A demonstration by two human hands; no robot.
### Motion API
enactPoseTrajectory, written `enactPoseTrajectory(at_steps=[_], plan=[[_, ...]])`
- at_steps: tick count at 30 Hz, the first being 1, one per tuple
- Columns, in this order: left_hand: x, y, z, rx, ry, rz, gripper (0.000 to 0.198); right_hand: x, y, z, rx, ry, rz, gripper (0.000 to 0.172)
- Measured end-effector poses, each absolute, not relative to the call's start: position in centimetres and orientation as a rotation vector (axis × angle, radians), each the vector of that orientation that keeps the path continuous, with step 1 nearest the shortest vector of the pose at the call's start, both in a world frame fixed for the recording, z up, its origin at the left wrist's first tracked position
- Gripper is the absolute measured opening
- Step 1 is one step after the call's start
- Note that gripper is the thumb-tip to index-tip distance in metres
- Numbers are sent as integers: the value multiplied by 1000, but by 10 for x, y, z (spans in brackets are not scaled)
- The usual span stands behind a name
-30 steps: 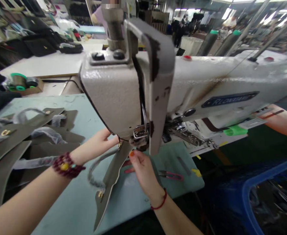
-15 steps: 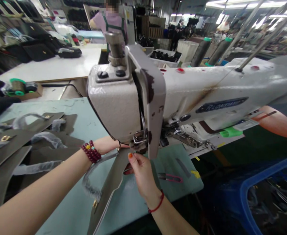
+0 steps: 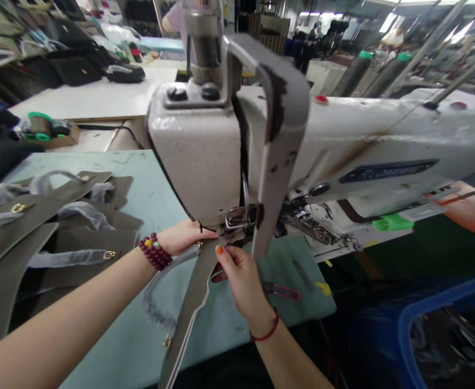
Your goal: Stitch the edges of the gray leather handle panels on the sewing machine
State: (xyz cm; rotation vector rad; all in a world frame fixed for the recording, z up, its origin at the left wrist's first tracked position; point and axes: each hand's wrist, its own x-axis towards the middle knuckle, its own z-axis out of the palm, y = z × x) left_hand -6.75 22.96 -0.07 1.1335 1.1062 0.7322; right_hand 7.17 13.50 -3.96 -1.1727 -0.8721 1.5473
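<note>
Centrally, the machine [image 3: 197,156] overhangs the left hand [image 3: 181,237], whose grip is indeterminable; snips [image 3: 286,292] lie near the right hand [image 3: 241,278], which pinches a grey, pale-edged panel [image 3: 197,282].

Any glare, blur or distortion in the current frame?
Head view: glossy highlights on the white sewing machine; head view: nameplate lettering smeared, pink-handled snips soft, background streaky towards the edges; head view: right hand and the grey panel it pinches look clearer.
</note>
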Motion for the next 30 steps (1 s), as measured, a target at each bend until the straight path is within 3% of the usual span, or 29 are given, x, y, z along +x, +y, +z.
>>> enactPoseTrajectory(at_steps=[5,19,30], plan=[[-70,231,-9,1196,935,591,24,72,133,-38,-1186,-852,1505,40],[-65,214,-11,1169,925,691,16,82,136,-36,-1247,-998,1418,36],[-50,191,-11,1100,1047,831,28,108,148,-25,-1306,-1247,1476,35]])
